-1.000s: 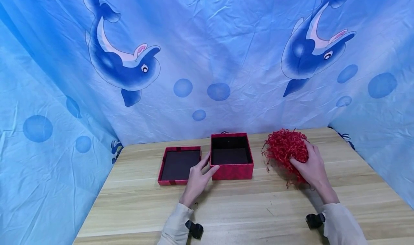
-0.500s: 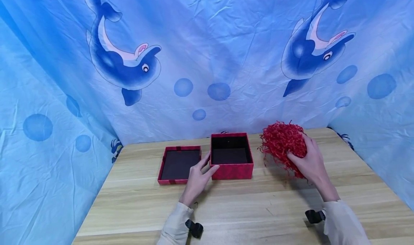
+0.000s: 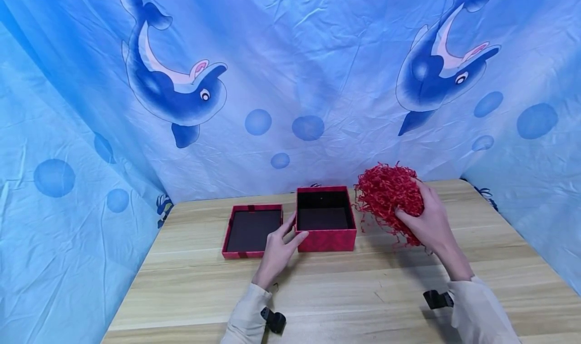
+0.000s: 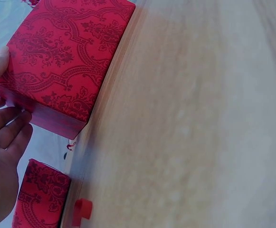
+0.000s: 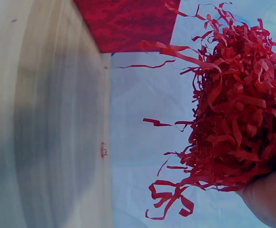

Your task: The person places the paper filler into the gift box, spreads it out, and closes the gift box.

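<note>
A bundle of red shredded paper (image 3: 388,197) is gripped by my right hand (image 3: 428,220), lifted over the table to the right of an open red box (image 3: 327,240). Loose strands dangle from the bundle in the right wrist view. The box has a dark inside with nothing in it and a patterned red outside (image 4: 64,57). My left hand (image 3: 278,250) holds its near left corner, thumb on the front face and fingers along the left side. Left of that hand lies the shallow box lid (image 3: 251,233), inner side up.
Everything rests on a wood-grain table (image 3: 336,293). Behind it hangs a blue cloth (image 3: 290,92) with dolphins on it. A red paper strip (image 4: 82,211) shows near the lid, and small red scraps (image 5: 103,149) lie by the table's edge.
My right hand has raised the shredded paper and carried it leftward, closer to the box. The left hand, box and lid have stayed in place.
</note>
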Demonstrator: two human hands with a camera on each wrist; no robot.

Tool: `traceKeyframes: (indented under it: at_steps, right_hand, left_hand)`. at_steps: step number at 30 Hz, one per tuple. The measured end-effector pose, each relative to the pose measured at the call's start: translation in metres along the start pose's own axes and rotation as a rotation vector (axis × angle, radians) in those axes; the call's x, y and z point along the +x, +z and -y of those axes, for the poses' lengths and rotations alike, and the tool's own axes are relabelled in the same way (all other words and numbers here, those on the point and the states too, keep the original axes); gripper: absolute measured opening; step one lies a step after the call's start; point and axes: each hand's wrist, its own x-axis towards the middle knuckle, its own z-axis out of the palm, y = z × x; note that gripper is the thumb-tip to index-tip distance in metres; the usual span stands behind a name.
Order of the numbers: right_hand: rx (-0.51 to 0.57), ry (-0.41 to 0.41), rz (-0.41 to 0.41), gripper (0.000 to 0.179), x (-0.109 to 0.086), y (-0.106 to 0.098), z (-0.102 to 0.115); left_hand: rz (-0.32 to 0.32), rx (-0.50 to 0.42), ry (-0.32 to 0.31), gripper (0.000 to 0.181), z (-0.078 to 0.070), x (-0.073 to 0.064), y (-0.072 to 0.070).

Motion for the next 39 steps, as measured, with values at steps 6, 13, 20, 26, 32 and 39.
traceKeyframes:
  at_steps: [6, 13, 20, 26, 32, 39]
  right_hand:
    - [0.014, -0.025, 0.000, 0.078, 0.005, 0.001, 0.013]
    - [0.032, -0.058, 0.012, 0.078, 0.010, 0.004, 0.021]
    - [0.050, -0.082, 0.053, 0.077, 0.015, 0.010, 0.031]
    - [0.074, -0.111, 0.080, 0.075, 0.020, 0.020, 0.037]
    - [0.073, -0.086, 0.139, 0.076, 0.022, 0.030, 0.040]
    - [0.069, -0.055, 0.204, 0.076, 0.025, 0.042, 0.043]
  left_hand:
    - [-0.001, 0.012, 0.002, 0.069, 0.000, 0.000, -0.001]
    - [-0.001, 0.012, 0.000, 0.069, 0.000, 0.000, -0.002]
    - [0.003, -0.002, 0.001, 0.069, -0.002, -0.001, -0.003]
    - [0.006, -0.013, 0.003, 0.069, -0.001, -0.001, -0.003]
    - [0.004, 0.001, 0.014, 0.068, 0.000, 0.000, -0.003]
    - [0.002, 0.009, 0.020, 0.067, 0.001, 0.000, -0.002]
